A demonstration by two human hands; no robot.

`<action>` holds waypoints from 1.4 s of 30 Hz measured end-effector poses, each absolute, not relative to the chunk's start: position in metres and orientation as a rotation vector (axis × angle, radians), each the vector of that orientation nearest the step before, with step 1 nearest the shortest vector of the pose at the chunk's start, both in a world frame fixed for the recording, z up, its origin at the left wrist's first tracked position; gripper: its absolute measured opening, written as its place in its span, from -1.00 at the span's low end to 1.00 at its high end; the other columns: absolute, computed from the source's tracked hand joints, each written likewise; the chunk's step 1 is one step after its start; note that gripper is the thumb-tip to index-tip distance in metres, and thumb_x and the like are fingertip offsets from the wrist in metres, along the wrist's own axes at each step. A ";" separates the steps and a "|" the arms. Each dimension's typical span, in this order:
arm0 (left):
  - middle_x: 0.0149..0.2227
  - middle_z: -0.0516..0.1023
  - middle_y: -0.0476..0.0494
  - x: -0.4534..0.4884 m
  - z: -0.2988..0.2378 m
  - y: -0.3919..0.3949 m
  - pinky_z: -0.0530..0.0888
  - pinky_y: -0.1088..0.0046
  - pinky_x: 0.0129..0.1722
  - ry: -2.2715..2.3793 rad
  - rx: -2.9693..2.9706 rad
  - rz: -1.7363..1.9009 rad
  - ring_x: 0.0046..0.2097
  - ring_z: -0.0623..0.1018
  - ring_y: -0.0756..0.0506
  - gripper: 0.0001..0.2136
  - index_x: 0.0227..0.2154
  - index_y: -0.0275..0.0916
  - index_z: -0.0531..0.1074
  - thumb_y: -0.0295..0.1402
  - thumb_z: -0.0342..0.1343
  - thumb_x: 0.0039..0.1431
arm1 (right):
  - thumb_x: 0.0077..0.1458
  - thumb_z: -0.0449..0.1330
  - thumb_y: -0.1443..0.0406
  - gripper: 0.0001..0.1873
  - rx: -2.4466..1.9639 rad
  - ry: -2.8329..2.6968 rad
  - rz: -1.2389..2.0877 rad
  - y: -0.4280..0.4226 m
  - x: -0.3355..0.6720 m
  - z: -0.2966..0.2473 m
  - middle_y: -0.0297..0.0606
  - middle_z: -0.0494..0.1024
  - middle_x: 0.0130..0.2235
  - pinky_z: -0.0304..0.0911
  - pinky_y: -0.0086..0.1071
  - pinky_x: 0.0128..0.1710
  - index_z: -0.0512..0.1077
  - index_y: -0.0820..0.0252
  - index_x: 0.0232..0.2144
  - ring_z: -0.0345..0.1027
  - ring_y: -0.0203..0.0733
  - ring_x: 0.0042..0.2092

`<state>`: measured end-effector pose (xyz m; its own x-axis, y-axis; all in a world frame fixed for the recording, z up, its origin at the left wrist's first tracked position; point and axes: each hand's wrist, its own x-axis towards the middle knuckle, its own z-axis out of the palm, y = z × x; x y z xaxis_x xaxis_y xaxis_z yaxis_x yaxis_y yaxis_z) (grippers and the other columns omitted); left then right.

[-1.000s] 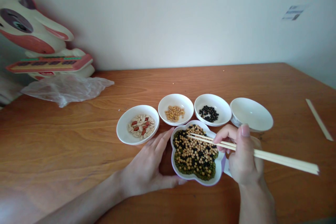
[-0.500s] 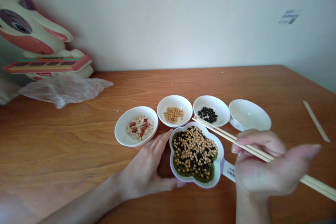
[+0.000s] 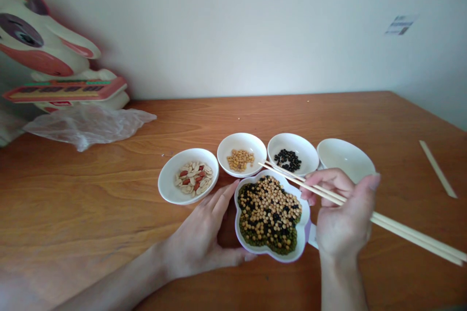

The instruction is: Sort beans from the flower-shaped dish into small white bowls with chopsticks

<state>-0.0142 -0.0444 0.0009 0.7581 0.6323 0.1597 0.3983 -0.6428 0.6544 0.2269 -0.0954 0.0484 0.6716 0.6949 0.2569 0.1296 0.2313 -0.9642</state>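
My left hand (image 3: 204, 233) steadies the left side of a flower-shaped bowl (image 3: 305, 233), fingers at its far edge and thumb at its near edge. Inside lie yellow soybeans (image 3: 268, 199), black beans and small green beans. In my right hand (image 3: 345, 218) is a pair of wooden chopsticks (image 3: 416, 235), held over the bowl's right side. Their tips are just above its far rim, with no bean visible between them. Behind stand a white bowl of soybeans (image 3: 241, 160) and one of black beans (image 3: 287, 159). A bowl of pumpkin seeds and peanuts (image 3: 193, 178) is at the left.
An empty white bowl (image 3: 345, 155) stands at the right, partly behind my right hand. Farther right lies a pale wooden stick (image 3: 438, 169). A cow-shaped toy piano (image 3: 69, 88) and a clear plastic bag (image 3: 91, 126) are at the back left, before the wall.
My right hand has moved left and turned, its thumb coming in closer. The chopstick tips have shifted slightly left along the far rim. My left hand stays in place.
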 end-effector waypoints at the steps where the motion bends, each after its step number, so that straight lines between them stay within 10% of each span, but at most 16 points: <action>1: 0.48 0.29 -0.40 -0.014 0.001 -0.044 0.36 -0.07 0.49 0.768 2.344 0.504 0.47 0.36 -0.44 0.17 0.56 -0.10 -0.10 -0.02 0.53 0.07 | 0.43 -0.25 -0.27 -0.13 -1.310 -0.786 0.434 -0.097 0.227 0.050 -0.25 0.41 -0.61 0.11 -0.30 -0.55 0.46 0.11 -0.57 0.26 -0.21 -0.57; 42: 0.49 0.27 -0.38 -0.015 0.002 -0.044 0.38 -0.02 0.48 0.754 2.352 0.496 0.46 0.37 -0.40 0.18 0.56 -0.10 -0.14 -0.01 0.53 0.08 | 0.47 -0.26 -0.23 -0.10 -1.484 -1.197 0.477 -0.121 0.259 0.028 -0.25 0.43 -0.62 0.11 -0.32 -0.60 0.54 0.13 -0.53 0.27 -0.23 -0.56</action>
<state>-0.0154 -0.0436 0.0018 0.7675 0.6211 0.1585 0.3918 -0.6502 0.6510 0.2593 -0.1210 0.0279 0.4051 0.8607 0.3084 0.4121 0.1292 -0.9019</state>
